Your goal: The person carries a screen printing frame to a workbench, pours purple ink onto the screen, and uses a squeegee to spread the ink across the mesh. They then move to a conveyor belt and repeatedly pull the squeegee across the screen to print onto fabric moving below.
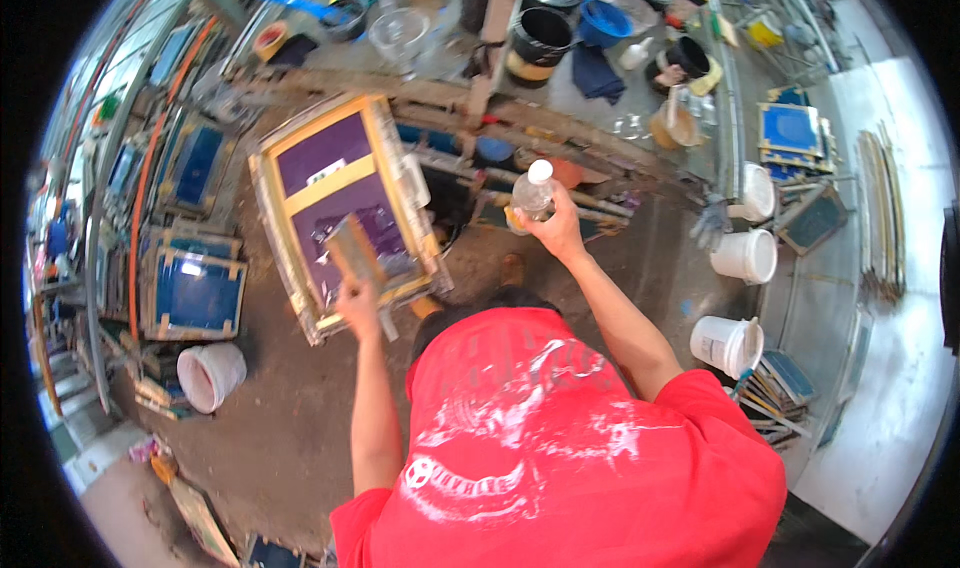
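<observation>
A screen frame [305, 148] with purple mesh and yellow tape stands tilted in front of me, a wet, glossy patch on its lower section. My left hand [355, 303] grips a wooden-handled squeegee [350, 248] over that lower part. My right hand [555, 228] is closed round a clear plastic bottle [535, 193] with a white cap, held to the right of the frame. Part of the bottle is hidden by my fingers.
A cluttered bench [440, 93] holds buckets [540, 33], containers and tools. Blue screens [195, 288] lean at left, more [795, 128] at right. White buckets [740, 258] and a pinkish bucket [210, 378] stand on the concrete floor [260, 468].
</observation>
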Action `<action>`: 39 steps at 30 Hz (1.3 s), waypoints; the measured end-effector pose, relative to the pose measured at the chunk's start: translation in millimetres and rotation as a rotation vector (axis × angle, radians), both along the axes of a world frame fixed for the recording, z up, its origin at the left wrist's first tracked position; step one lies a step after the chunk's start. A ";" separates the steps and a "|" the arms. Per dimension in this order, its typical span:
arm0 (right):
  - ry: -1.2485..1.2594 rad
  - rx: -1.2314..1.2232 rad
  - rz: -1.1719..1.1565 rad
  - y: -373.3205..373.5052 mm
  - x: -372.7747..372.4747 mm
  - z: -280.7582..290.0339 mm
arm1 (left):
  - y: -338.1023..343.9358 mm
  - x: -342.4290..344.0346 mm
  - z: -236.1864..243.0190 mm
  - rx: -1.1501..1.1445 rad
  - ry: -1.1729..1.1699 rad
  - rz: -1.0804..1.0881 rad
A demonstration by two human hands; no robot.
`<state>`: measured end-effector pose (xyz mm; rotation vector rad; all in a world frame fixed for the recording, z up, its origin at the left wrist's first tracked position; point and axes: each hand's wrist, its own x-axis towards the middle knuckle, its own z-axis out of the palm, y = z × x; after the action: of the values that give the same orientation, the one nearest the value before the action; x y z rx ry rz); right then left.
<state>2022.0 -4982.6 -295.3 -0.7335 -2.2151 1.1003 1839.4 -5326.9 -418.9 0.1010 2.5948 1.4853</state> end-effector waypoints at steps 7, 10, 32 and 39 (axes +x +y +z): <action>0.142 0.263 -0.419 167.3 19.8 63.6 | -20.0 -26.5 10.3 -0.160 0.155 0.144; 0.079 0.256 -0.596 211.4 10.8 64.5 | 17.3 -11.9 -2.5 0.051 0.101 0.081; 0.308 0.405 -0.617 154.7 25.4 5.2 | -23.8 -32.6 -9.8 -0.236 0.157 0.213; -0.802 -0.629 0.142 -0.9 115.2 -141.4 | 66.7 7.6 11.8 0.218 -0.114 0.138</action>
<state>2137.2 -4983.5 -436.6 -1.5107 -2.5736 1.8561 1847.0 -5260.2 -407.0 -0.1373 2.3870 1.7618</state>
